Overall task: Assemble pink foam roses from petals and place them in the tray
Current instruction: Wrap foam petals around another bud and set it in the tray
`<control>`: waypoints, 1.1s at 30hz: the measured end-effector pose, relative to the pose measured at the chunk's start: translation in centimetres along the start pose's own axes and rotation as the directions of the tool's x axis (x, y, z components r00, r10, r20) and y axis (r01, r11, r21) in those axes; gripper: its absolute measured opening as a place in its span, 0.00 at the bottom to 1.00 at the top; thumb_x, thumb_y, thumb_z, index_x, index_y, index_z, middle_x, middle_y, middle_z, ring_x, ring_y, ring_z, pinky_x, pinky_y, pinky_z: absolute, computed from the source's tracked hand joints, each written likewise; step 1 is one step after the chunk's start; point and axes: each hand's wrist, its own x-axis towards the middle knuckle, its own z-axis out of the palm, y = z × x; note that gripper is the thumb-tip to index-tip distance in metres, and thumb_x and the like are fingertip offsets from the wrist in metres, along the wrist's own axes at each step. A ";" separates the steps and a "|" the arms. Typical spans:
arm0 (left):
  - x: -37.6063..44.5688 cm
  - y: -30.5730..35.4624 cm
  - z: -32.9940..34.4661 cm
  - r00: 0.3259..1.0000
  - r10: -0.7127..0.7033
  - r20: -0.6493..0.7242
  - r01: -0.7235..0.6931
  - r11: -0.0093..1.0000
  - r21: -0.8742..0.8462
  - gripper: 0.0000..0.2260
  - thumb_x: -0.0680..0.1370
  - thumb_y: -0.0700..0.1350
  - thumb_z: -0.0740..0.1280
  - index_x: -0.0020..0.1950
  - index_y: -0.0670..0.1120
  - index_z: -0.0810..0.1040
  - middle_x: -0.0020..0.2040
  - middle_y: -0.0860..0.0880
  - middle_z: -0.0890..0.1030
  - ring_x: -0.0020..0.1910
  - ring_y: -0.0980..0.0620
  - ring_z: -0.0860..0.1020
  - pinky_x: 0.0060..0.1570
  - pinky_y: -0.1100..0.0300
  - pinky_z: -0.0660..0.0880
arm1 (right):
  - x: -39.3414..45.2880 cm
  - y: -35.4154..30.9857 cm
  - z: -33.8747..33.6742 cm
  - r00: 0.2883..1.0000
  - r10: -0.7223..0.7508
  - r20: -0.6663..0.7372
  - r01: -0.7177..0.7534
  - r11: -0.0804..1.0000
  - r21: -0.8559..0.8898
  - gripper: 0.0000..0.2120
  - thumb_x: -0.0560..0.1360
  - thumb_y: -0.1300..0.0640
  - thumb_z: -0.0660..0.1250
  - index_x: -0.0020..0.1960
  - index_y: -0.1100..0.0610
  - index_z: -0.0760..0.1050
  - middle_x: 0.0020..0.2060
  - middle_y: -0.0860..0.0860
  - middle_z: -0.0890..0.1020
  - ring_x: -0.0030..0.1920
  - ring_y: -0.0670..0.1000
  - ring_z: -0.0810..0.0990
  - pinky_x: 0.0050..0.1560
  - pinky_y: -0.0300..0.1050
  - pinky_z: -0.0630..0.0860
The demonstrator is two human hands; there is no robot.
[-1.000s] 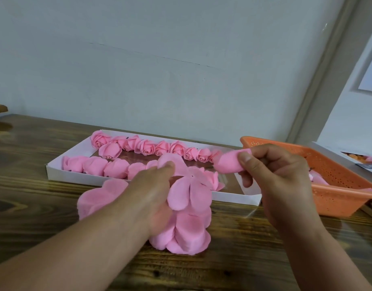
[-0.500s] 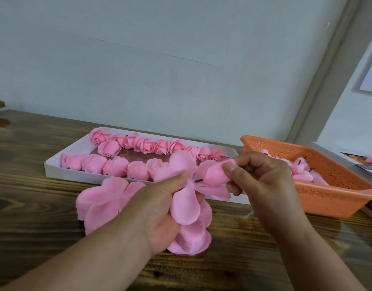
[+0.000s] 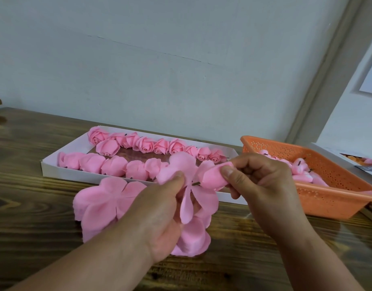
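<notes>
1. Two hands meet just in front of the tray's [image 3: 55, 169] near wall, above the table [image 3: 34, 217].
2. Right hand [image 3: 262, 181]: grip closed around a rolled bud [image 3: 212, 179], thumb on its near side and fingers curled behind it. A dark stem [image 3: 195, 183] projects from the bud toward the left hand.
3. Left hand [image 3: 160, 215]: grip pinching a flat petal sheet [image 3: 189, 192], thumb on its upper lobe; the lower lobes hang free. The stem tip sits at the sheet's centre; whether it has passed through cannot be told.
4. Step in hand, as judged: threading the sheet onto the stem so that its lobes can be wrapped up around the bud.
5. To do it well: keep the sheet's centre square to the stem, pinch close to that centre so the foam does not buckle, and slide the bud in along the stem's line. Foam likely tears easily, so pressure should be light.
6. More sheets [image 3: 103, 202] lie stacked on the table, just in front of the tray and partly under the left hand.
7. Tray: a far row of roses [image 3: 145, 143] with faces showing and a near row lying on their sides; floor bare toward its right end, where the next rose could go.
8. Orange basket [image 3: 328, 198], right of the tray, holds more buds on stems.
</notes>
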 end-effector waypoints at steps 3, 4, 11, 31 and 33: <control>-0.1 -0.1 0.0 1.000 0.008 0.012 -0.009 0.998 0.063 0.13 0.82 0.48 0.58 0.63 0.44 0.75 0.53 0.42 0.84 0.48 0.47 0.82 0.41 0.54 0.76 | 0.0 -0.1 0.0 1.000 -0.004 -0.011 0.004 1.000 -0.013 0.06 0.67 0.55 0.68 0.38 0.58 0.79 0.29 0.56 0.79 0.25 0.44 0.74 0.27 0.37 0.72; -0.1 0.0 0.1 1.000 0.010 0.012 -0.011 0.997 0.073 0.13 0.82 0.48 0.58 0.63 0.44 0.75 0.53 0.41 0.84 0.48 0.47 0.82 0.41 0.54 0.76 | 0.0 -0.2 -0.1 1.000 -0.009 -0.023 0.009 1.000 -0.012 0.07 0.67 0.54 0.68 0.38 0.58 0.79 0.28 0.56 0.79 0.25 0.44 0.74 0.27 0.37 0.72; -0.1 0.2 -0.1 0.996 0.085 -0.006 -0.084 0.989 0.125 0.07 0.81 0.48 0.61 0.55 0.49 0.76 0.47 0.43 0.84 0.48 0.45 0.81 0.34 0.56 0.75 | -0.1 -0.4 -0.1 0.999 -0.039 -0.022 0.038 0.999 -0.036 0.07 0.67 0.53 0.68 0.38 0.57 0.79 0.28 0.56 0.79 0.25 0.45 0.74 0.27 0.39 0.72; 0.4 -0.4 0.3 0.982 0.190 0.019 -0.189 0.955 0.228 0.08 0.76 0.43 0.66 0.47 0.43 0.85 0.49 0.38 0.84 0.54 0.39 0.81 0.61 0.37 0.72 | -0.4 0.0 0.8 0.987 -0.154 0.044 0.160 0.933 -0.322 0.09 0.72 0.64 0.71 0.38 0.52 0.79 0.31 0.51 0.79 0.35 0.50 0.75 0.31 0.39 0.71; 0.7 -0.4 0.2 0.980 0.191 -0.052 -0.175 0.960 0.217 0.06 0.73 0.41 0.69 0.46 0.42 0.84 0.49 0.37 0.84 0.54 0.36 0.81 0.60 0.35 0.72 | -0.5 -0.1 0.9 0.984 -0.169 0.065 0.181 0.928 -0.326 0.05 0.72 0.62 0.70 0.39 0.56 0.80 0.31 0.52 0.79 0.34 0.50 0.75 0.30 0.39 0.71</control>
